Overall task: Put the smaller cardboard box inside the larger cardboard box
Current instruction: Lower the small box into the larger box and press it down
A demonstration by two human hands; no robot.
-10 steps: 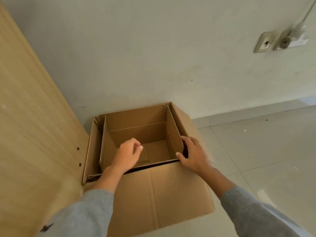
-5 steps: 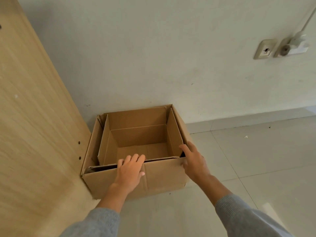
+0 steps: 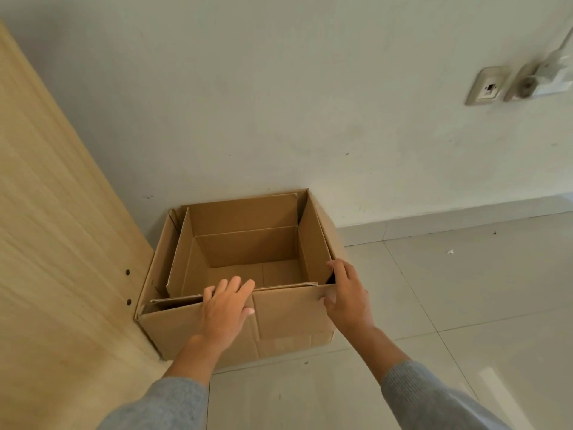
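The larger cardboard box (image 3: 288,318) stands open on the tiled floor, pushed into the corner between the wall and a wooden panel. The smaller cardboard box (image 3: 248,246) sits inside it, also open and with nothing in it, and narrow gaps show at the left and front. My left hand (image 3: 224,308) lies over the larger box's front rim near the middle, fingers hooked over the edge and thumb on the outer face. My right hand (image 3: 348,293) grips the front right corner, fingertips in the gap and thumb on the front wall.
A tall light wooden panel (image 3: 62,274) with two small holes touches the box's left side. The white wall (image 3: 279,119) runs behind, with a socket plate (image 3: 486,86) and a plug at upper right. Pale floor tiles (image 3: 449,305) spread to the right and front.
My left hand came out of the smaller box and settled on the larger box's front rim. My right hand stayed at the front right corner. My view drew back from the boxes.
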